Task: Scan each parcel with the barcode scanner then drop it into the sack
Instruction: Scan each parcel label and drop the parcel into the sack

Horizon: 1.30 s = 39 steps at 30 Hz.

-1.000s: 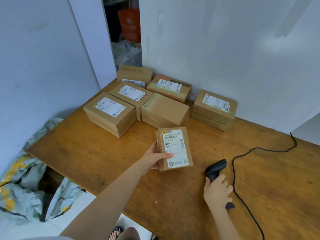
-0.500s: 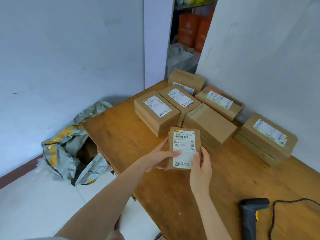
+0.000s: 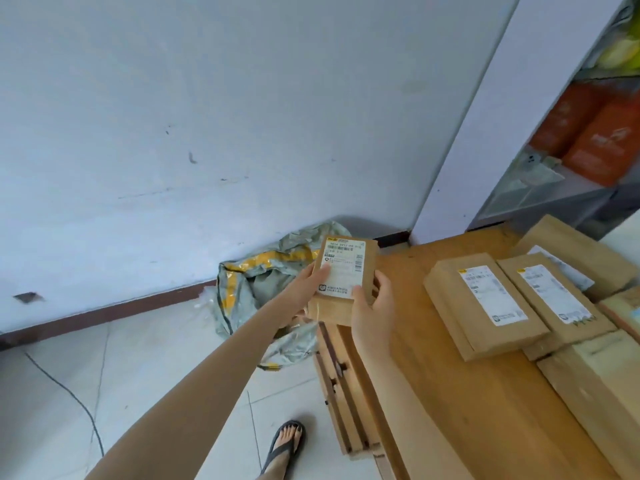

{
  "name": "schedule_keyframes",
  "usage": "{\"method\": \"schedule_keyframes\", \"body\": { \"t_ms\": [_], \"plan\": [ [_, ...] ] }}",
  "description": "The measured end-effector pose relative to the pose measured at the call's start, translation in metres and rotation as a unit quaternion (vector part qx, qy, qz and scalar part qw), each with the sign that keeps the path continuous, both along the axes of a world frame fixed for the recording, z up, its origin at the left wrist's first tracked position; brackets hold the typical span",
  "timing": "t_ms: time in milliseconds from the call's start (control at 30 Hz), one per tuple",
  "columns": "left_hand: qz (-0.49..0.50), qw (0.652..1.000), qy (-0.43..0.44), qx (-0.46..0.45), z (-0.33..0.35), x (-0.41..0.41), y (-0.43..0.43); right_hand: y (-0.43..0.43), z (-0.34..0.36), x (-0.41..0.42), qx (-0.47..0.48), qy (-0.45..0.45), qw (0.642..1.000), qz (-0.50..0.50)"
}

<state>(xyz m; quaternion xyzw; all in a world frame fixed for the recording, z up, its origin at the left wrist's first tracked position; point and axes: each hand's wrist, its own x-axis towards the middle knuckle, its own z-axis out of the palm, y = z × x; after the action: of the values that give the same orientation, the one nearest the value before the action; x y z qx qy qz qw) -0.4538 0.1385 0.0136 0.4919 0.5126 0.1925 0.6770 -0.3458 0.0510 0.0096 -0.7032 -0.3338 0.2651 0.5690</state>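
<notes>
A small brown cardboard parcel (image 3: 346, 271) with a white barcode label is held in the air past the table's left edge. My left hand (image 3: 304, 289) grips its left side with the thumb on the label. My right hand (image 3: 372, 306) holds its right side, thumb on the label's lower corner. Below and behind the parcel, the grey sack (image 3: 256, 282) with yellow stripes lies crumpled on the floor against the wall, its mouth partly hidden by my hands. The barcode scanner is out of view.
Several labelled brown parcels (image 3: 481, 303) lie on the wooden table (image 3: 450, 393) at the right. A shelf with orange bags (image 3: 595, 140) stands behind. My sandalled foot (image 3: 285, 445) is on the tiled floor, and a thin cable (image 3: 69, 393) runs across it.
My right hand put the scanner down and took hold of the parcel. Both hands carried the parcel left, off the table and over the sack. The view swung left.
</notes>
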Motion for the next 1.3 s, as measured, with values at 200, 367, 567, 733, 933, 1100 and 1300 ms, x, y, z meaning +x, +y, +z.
{"method": "schedule_keyframes", "body": {
  "t_ms": [200,367,567,733,933,1100,1300],
  "plan": [
    [0.065,0.997,0.033,0.027,-0.016,-0.047,0.096,0.114,-0.014,-0.041,-0.045,0.006,0.994,0.095],
    [0.04,0.995,0.045,0.076,-0.024,-0.046,0.18,0.195,-0.021,-0.032,-0.09,-0.033,0.988,0.121],
    [0.004,0.984,0.154,0.092,-0.054,-0.045,0.227,0.224,-0.041,-0.002,-0.184,-0.111,0.97,0.114],
    [-0.087,0.961,0.23,0.124,-0.069,-0.034,0.23,0.21,-0.051,0.018,-0.232,-0.148,0.953,0.129],
    [-0.206,0.922,0.258,0.2,-0.051,0.025,0.225,0.186,-0.034,0.048,-0.282,-0.218,0.928,0.11],
    [-0.341,0.853,0.271,0.286,-0.032,0.106,0.194,0.139,-0.005,0.095,-0.323,-0.291,0.899,0.046],
    [-0.441,0.788,0.197,0.382,-0.014,0.194,0.117,0.05,0.015,0.161,-0.356,-0.278,0.89,-0.057]
  ]
}}
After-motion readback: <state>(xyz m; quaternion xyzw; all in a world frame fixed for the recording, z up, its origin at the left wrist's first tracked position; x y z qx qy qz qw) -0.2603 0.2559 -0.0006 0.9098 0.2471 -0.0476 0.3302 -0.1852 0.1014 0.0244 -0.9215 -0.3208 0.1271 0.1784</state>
